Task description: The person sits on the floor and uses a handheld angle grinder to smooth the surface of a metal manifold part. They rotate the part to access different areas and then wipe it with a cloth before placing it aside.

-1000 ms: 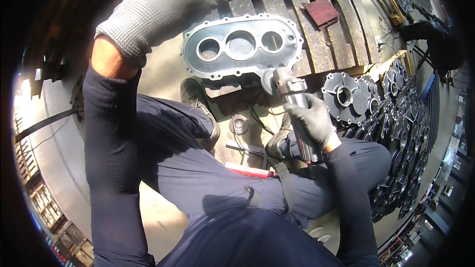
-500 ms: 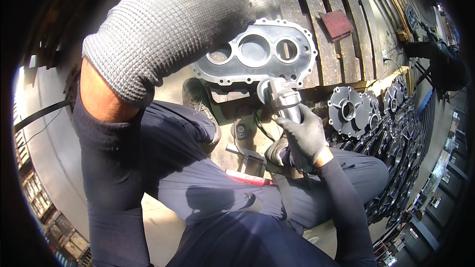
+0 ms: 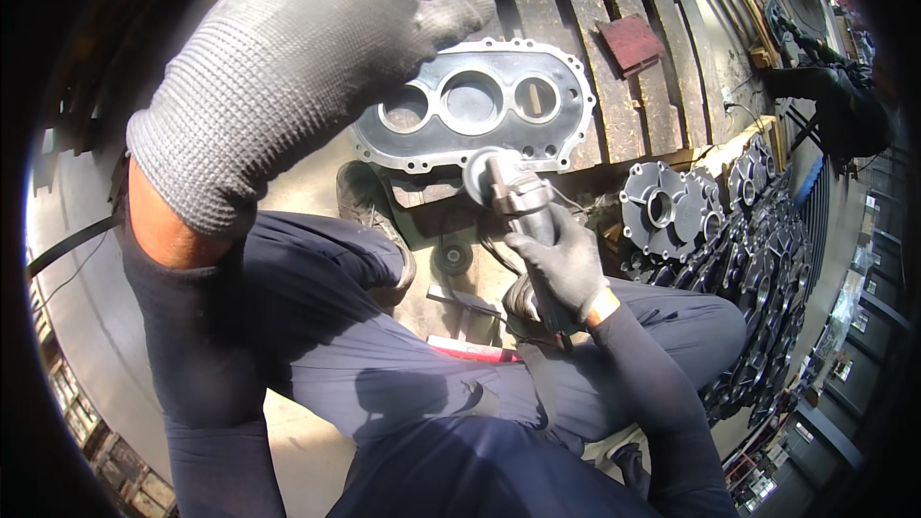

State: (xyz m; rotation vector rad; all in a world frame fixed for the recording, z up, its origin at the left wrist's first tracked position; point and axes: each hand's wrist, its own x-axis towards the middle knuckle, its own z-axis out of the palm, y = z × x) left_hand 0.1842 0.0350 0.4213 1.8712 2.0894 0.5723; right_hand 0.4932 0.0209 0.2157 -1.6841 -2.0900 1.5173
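Observation:
My right hand (image 3: 568,267), in a grey glove, is wrapped round the body of an angle grinder (image 3: 521,194). The grinder's round disc (image 3: 484,176) is at the near edge of a flat oval metal casting (image 3: 513,134); whether it touches cannot be told. Three large round openings and a bolt-holed rim mark this casting, which lies on wooden slats. Raised close to the camera at upper left, my gloved left hand (image 3: 297,67) has its thumb apart from a curved finger and shows nothing in its grasp. It covers the casting's far left part from view.
A dark red block (image 3: 631,44) lies on the pallet slats (image 3: 619,125). Several similar castings (image 3: 669,211) are stacked at right. Between my legs are a cable, a dark metal stand (image 3: 465,305) and a red and white object (image 3: 472,349). A person in dark clothing (image 3: 835,110) is at far right.
The whole view has shifted slightly, so the scene sits further left. The grinder has moved a little left along the casting's near edge. My left hand stays raised.

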